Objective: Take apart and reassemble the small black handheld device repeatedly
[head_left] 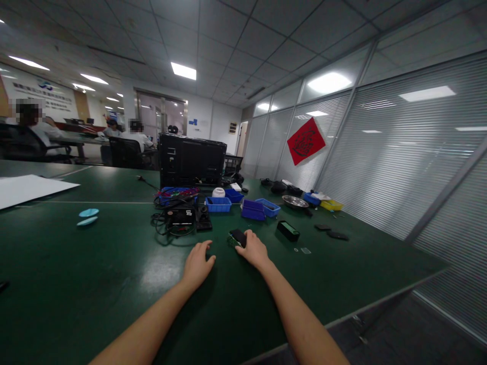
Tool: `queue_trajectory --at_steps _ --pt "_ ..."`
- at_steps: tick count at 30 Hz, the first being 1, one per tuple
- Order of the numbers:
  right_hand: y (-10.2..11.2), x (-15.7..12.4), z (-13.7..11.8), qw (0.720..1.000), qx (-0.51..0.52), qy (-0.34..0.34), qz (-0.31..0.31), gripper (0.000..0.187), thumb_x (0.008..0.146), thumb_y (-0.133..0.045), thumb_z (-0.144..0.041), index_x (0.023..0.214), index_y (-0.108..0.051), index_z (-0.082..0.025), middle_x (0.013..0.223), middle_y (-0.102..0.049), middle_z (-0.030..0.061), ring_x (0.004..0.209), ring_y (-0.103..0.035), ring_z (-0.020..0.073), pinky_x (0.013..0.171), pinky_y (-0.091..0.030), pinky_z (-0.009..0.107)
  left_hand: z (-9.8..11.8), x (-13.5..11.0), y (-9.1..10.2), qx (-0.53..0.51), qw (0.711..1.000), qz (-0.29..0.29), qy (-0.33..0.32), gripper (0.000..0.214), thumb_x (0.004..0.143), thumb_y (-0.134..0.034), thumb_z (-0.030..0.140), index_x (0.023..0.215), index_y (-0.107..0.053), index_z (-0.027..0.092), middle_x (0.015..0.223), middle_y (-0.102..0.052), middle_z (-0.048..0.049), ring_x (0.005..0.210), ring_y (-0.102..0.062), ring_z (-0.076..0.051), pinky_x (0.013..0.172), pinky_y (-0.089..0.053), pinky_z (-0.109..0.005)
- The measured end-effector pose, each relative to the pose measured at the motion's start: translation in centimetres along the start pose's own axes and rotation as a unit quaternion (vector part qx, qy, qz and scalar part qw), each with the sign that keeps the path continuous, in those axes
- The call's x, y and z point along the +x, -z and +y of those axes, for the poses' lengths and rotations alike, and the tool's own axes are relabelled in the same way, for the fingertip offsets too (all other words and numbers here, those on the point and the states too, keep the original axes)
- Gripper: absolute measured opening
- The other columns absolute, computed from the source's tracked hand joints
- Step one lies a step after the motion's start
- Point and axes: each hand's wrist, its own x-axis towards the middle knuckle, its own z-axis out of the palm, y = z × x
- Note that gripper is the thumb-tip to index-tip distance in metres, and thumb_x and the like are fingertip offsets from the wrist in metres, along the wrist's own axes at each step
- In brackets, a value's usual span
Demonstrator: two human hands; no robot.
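My left hand [198,262] rests palm down on the green table [95,284], fingers curled loosely with nothing visible in them. My right hand [254,249] lies just to the right of it, its fingers closed round a small black flat device [238,236] on the table. A green circuit-like piece [231,241] shows under that device. A black box with a green top [288,230] lies a little right of my right hand.
Beyond my hands are tangled black cables and a charger [178,220], several blue bins [218,204], a dark monitor [191,161], a metal bowl [295,202], a yellow tray [332,205] and two black pads [332,232]. White paper [26,188] lies far left. People sit at the back left.
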Motion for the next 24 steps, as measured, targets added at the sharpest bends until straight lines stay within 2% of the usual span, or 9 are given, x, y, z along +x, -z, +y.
queue_trajectory --at_steps 6,12,17,21,24 --pt "0.3 0.2 0.4 1.000 0.009 -0.002 -0.011 0.059 0.071 -0.055 -0.035 0.124 -0.033 -0.022 0.107 -0.056 0.0105 0.093 -0.055 0.0241 0.068 -0.039 0.031 -0.1 -0.1 0.1 -0.006 1.000 -0.002 -0.002 0.043 0.073 -0.052 0.022 0.115 -0.046 0.020 0.103 -0.055 -0.0044 0.099 -0.051 -0.017 0.087 -0.036 -0.026" --pt "0.4 0.7 1.6 0.993 -0.083 -0.050 0.070 0.046 0.074 -0.052 -0.029 0.117 -0.042 -0.017 0.108 -0.054 0.0140 0.096 -0.050 0.0263 0.074 -0.037 0.036 0.0 -0.1 0.0 -0.002 1.000 -0.001 -0.003 0.041 0.073 -0.052 0.021 0.114 -0.047 0.020 0.102 -0.055 -0.0040 0.099 -0.051 -0.017 0.088 -0.035 -0.027" --pt "-0.5 0.0 0.1 0.982 -0.146 0.028 0.119 0.038 0.071 -0.056 -0.024 0.108 -0.048 -0.016 0.106 -0.051 0.0146 0.097 -0.044 0.0275 0.078 -0.034 0.039 0.1 -0.2 0.0 -0.005 1.000 -0.002 -0.003 0.042 0.074 -0.052 0.022 0.115 -0.046 0.020 0.102 -0.055 -0.0044 0.099 -0.051 -0.017 0.088 -0.035 -0.027" --pt "-0.6 -1.0 -1.8 0.982 -0.120 0.091 0.112 0.045 0.070 -0.058 -0.043 0.106 -0.050 -0.017 0.107 -0.048 0.0156 0.100 -0.039 0.0299 0.082 -0.030 0.043 0.0 -0.1 0.0 -0.009 1.000 0.000 -0.007 0.042 0.074 -0.051 0.022 0.116 -0.046 0.020 0.103 -0.054 -0.0045 0.099 -0.051 -0.017 0.088 -0.035 -0.026" --pt "0.1 -1.3 -2.0 0.982 -0.098 0.090 0.136 0.040 0.076 -0.049 -0.049 0.103 -0.053 -0.019 0.105 -0.050 0.0140 0.098 -0.041 0.0282 0.081 -0.031 0.041 -0.2 0.0 -0.2 -0.010 1.000 0.005 -0.014 0.043 0.073 -0.052 0.022 0.116 -0.046 0.020 0.101 -0.055 -0.0044 0.098 -0.051 -0.017 0.087 -0.035 -0.026"
